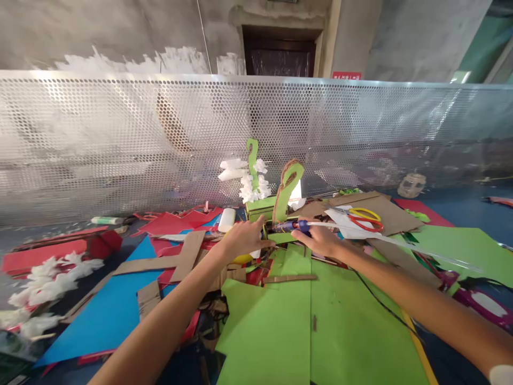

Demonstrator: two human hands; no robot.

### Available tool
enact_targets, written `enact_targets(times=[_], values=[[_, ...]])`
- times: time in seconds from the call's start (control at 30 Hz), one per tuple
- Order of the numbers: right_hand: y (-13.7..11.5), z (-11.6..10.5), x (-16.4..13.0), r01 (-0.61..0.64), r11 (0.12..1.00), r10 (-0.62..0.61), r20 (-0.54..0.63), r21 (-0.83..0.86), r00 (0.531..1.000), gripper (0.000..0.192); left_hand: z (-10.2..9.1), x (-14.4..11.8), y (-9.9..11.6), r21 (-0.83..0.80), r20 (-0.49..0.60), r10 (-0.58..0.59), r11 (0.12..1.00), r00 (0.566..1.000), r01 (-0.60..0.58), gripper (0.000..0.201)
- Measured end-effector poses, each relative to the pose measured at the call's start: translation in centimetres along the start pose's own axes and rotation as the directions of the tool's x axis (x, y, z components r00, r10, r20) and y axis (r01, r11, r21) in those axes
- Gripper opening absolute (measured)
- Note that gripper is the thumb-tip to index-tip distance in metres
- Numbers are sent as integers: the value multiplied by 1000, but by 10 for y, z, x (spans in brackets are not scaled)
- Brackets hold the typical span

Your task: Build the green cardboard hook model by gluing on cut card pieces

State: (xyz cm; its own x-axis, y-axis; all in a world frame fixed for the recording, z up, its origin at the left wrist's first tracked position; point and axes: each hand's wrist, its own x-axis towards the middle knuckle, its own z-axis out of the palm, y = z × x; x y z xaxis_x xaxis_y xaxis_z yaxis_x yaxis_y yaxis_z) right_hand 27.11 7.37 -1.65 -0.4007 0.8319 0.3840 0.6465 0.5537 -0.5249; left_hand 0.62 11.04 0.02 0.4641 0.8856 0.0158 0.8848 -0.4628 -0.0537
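Perforated metal screen (180,133) stands behind your cardboard scraps (187,256); your right hand (324,240) grasps the glue gun (303,225), sideways between both hands, perhaps so its front faces your left hand (242,239); whether that grip pinches the green strip (282,237), I cannot tell.

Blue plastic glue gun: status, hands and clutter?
Right hand holds blue plastic glue gun. Left hand near upright green hook-shaped cardboard, contact unclear. Red-and-yellow scissors nearby, among brown cardboard scraps.
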Motion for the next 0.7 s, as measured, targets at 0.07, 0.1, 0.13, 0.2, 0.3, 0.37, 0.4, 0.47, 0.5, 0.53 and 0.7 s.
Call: enact_targets(times=[0.07, 0.1, 0.13, 0.2, 0.3, 0.37, 0.4, 0.47, 0.5, 0.53, 0.7], values=[[6, 4, 3, -26, 1000, 26, -18, 9, 999, 41, -1, -1, 1, 8, -5, 6, 1000, 1000, -6, 87], [9, 6, 4, -37, 999, 37, -15, 3, 999, 40, -1, -1, 2, 12, -7, 9, 1000, 1000, -9, 87], [13, 8, 6, -41, 999, 41, -10, -10, 999, 40, -2, -1, 2, 15, -7, 12, 1000, 1000, -11, 87], [18, 11, 8, -38, 998, 37, -12, -47, 999, 43, -3, -2, 3, 19, -2, 18, 1000, 1000, -18, 86], [21, 14, 10, -28, 996, 23, -55, -81, 998, 49, -4, -3, 4, 27, 1, 11, 1000, 1000, -11, 85], [20, 15, 11, -25, 996, 19, -71, -86, 997, 50, -4, -3, 4, 29, 0, 2, 1000, 1000, -2, 85], [19, 14, 11, -25, 996, 18, -71, -86, 997, 50, -3, -2, 4, 28, 1, 1, 1000, 1000, -1, 86], [17, 13, 11, -28, 996, 22, -69, -87, 997, 49, -2, -1, 3, 21, 1, 3, 1000, 1000, -3, 85], [17, 12, 11, -32, 996, 27, -64, -84, 998, 48, -1, -1, 2, 15, 0, 6, 1000, 1000, -6, 85], [16, 11, 10, -36, 997, 32, -53, -74, 998, 46, 0, -1, 2, 11, -2, 7, 1000, 1000, -7, 85], [10, -1, 9, 2, 1000, -2, 7, 20, 1000, 34, -2, -1, 2, 2, 2, 5, 1000, 1000, -5, 85]])
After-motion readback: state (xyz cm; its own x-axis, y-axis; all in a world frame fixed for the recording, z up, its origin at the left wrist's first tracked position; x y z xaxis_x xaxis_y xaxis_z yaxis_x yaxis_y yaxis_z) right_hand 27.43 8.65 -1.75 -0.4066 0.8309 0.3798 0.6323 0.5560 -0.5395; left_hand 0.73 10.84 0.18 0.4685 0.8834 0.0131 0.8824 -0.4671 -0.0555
